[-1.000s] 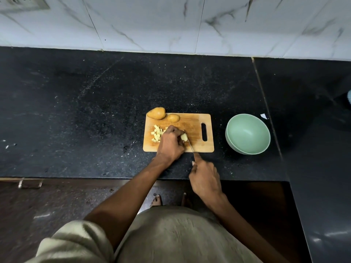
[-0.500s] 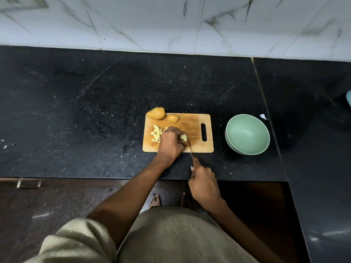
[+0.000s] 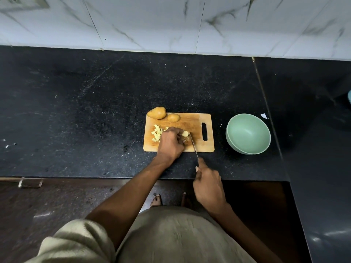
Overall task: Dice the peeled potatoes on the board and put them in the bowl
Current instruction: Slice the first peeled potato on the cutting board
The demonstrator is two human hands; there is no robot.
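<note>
While left hand (image 3: 171, 143) pins potato piece (image 3: 185, 133), right hand (image 3: 208, 184) holds knife (image 3: 193, 146)

The left hand (image 3: 171, 144) lies knuckles-up with fingers curled down, apparently pinching a pale potato piece (image 3: 185, 133) at its fingertips, forearm reaching in from the lower left, while the right hand (image 3: 208, 184), nearer the body, grips a knife (image 3: 193, 147), index finger extended forward.

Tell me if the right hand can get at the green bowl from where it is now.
Probably yes. Bare counter lies between the right hand and the bowl. But its fingers hold the knife, so it would need to put that down.
</note>
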